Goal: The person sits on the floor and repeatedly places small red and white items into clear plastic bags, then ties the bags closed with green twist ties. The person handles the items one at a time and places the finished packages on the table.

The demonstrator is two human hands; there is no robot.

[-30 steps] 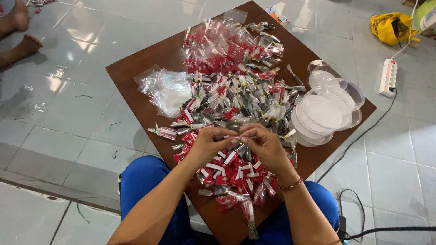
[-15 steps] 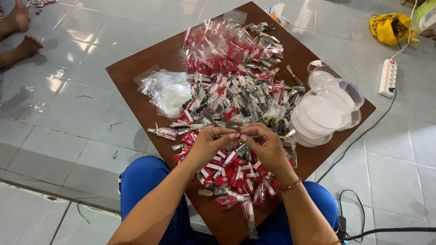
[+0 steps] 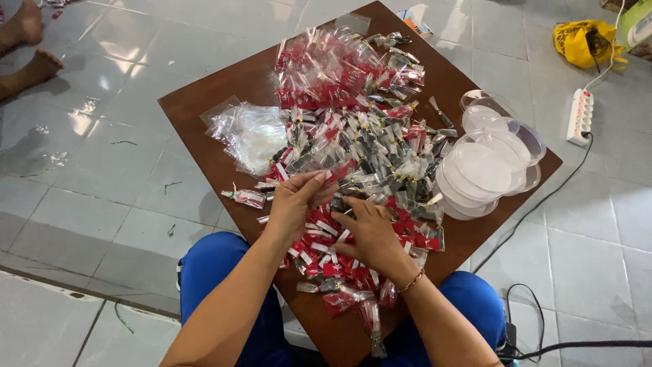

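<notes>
A heap of small clear packets with red labels (image 3: 360, 129) covers a low brown wooden table (image 3: 224, 102). My left hand (image 3: 295, 200) and my right hand (image 3: 370, 228) meet over the near part of the heap, fingers pinched together on one small packet (image 3: 339, 197) between them. More red packets (image 3: 326, 261) lie under my wrists. A thin bracelet sits on my right wrist.
Empty clear bags (image 3: 251, 132) lie at the table's left. Stacked clear plastic lids and tubs (image 3: 485, 166) stand at the right. On the tiled floor are a white power strip (image 3: 581, 115) with cable, a yellow bag (image 3: 584, 41), and another person's bare feet (image 3: 27, 41) at far left.
My hands stay joined over the same spot of the heap; the fingers have shifted slightly on the small packet. Nothing else has moved.
</notes>
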